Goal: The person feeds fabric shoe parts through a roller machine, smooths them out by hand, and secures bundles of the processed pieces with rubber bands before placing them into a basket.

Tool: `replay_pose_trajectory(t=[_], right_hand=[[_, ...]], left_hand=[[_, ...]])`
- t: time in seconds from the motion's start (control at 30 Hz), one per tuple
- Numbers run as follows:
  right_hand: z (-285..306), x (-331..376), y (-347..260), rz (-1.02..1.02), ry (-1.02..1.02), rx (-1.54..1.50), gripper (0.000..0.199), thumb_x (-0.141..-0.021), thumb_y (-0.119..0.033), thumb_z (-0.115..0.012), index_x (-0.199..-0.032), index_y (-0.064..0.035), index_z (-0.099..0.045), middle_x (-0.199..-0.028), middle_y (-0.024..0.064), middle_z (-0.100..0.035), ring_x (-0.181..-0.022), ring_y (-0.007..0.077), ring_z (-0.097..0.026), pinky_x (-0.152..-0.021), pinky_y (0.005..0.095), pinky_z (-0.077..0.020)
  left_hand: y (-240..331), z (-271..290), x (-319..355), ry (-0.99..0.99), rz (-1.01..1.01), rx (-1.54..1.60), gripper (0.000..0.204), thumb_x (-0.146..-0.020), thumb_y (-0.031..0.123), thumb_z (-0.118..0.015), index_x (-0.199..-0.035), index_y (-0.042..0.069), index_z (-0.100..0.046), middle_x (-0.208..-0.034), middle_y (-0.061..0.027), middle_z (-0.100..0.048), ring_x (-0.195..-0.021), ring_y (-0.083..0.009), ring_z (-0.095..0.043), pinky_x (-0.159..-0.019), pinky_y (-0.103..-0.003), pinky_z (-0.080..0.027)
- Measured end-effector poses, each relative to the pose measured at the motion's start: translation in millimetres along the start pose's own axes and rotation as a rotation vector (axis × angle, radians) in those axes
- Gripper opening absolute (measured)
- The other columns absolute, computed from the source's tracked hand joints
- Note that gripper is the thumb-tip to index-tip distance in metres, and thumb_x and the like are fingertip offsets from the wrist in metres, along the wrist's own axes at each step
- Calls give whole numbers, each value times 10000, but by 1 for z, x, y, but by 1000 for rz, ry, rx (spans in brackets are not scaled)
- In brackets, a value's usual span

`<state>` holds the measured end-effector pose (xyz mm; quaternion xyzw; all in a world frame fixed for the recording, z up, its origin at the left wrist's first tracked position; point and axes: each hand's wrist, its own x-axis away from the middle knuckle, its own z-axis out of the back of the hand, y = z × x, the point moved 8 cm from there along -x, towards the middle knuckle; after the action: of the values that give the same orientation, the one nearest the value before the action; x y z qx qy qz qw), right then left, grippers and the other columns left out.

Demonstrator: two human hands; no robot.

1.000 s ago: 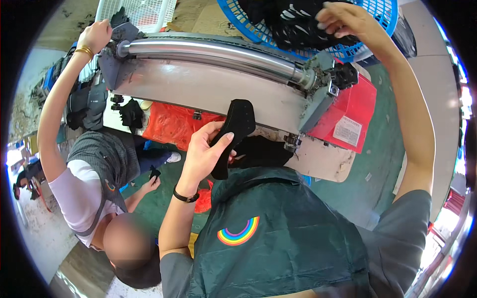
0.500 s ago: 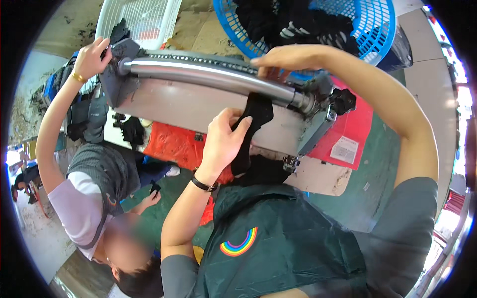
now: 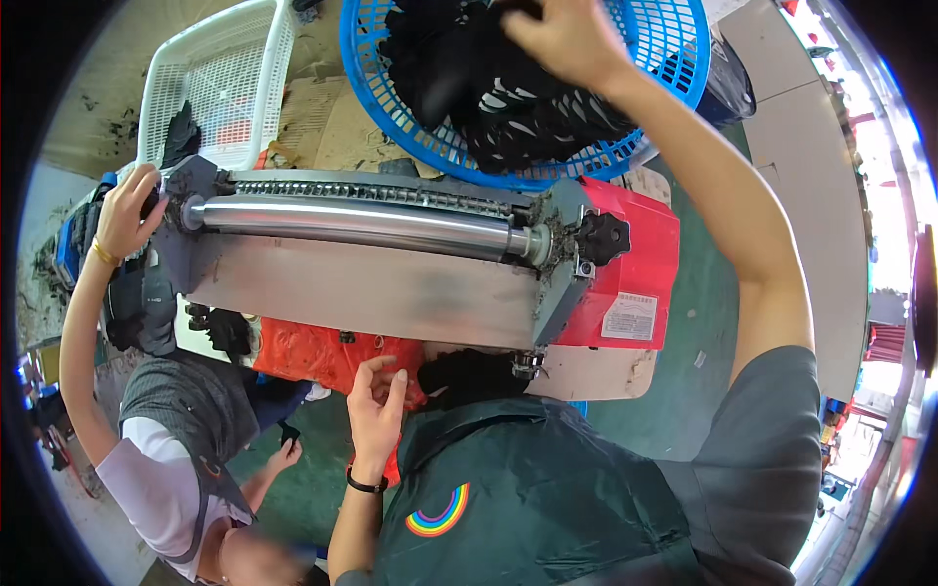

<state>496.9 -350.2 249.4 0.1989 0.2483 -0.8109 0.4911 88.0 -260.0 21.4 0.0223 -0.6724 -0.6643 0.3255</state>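
My left hand (image 3: 376, 405) is raised before the machine's near edge, fingers loosely curled and apart with nothing in them. Over the blue basket (image 3: 363, 127), my right hand (image 3: 572, 44) reaches in among black fabric pieces (image 3: 479, 88). Its fingers are smeared and partly cut off by the upper edge, so I cannot tell whether it grips one. Between my hands stands a machine with a shiny metal roller (image 3: 362, 220) above a flat metal plate (image 3: 362, 288). More black fabric (image 3: 469, 376) lies below the plate, next to my apron.
At my left, another person's hand (image 3: 127, 210) rests on the machine's left end; their other hand (image 3: 286, 455) holds a small black piece. A white basket (image 3: 278, 88) stands far left. A black knob (image 3: 604, 237) juts out by a red panel (image 3: 645, 264).
The black fabric piece my left hand held at the roller is gone from there, and that hand has drawn back, emptied. My right hand went from behind the roller to the blue basket.
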Motion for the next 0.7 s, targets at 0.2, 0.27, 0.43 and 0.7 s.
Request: replay_pose_trajectory(t=[0.2,0.27,0.43,0.7], right_hand=[[-29,32,63,115,-46,344,115,-776,-80,-593,-881,-104,-634,-877,99,-613,-909,323,-597,-783,446,-499],[-67,71,104,110,-303,319,215,-779,-180,-665,-978,-98,-658,-959,115,-635,-961,340,-600,-833,442,-498],[-35,79,85,-37,-152,132,270,-795,-203,-732,-996,-38,-659,-959,144,-645,-891,319,-648,-773,393,-515],[60,139,81,-468,-63,-272,112,-919,-113,-662,-900,-6,-633,-732,10,-602,-681,79,-566,-628,245,-453]], left_hand=[[-31,0,3,-51,52,-124,217,-966,101,-632,-1155,7,-583,-914,-18,-635,-814,-75,-596,-692,-237,-501],[-35,-6,2,-44,66,-104,212,-949,99,-647,-1131,-4,-612,-838,-46,-667,-754,-81,-631,-682,-247,-514],[-36,-61,1,-306,-260,-402,222,-877,82,-683,-1098,57,-683,-922,-108,-692,-771,-230,-696,-706,-319,-558],[-62,-135,13,-469,-673,-721,423,-745,149,-775,-1132,60,-632,-1098,-108,-607,-1021,-348,-581,-903,-444,-481]])
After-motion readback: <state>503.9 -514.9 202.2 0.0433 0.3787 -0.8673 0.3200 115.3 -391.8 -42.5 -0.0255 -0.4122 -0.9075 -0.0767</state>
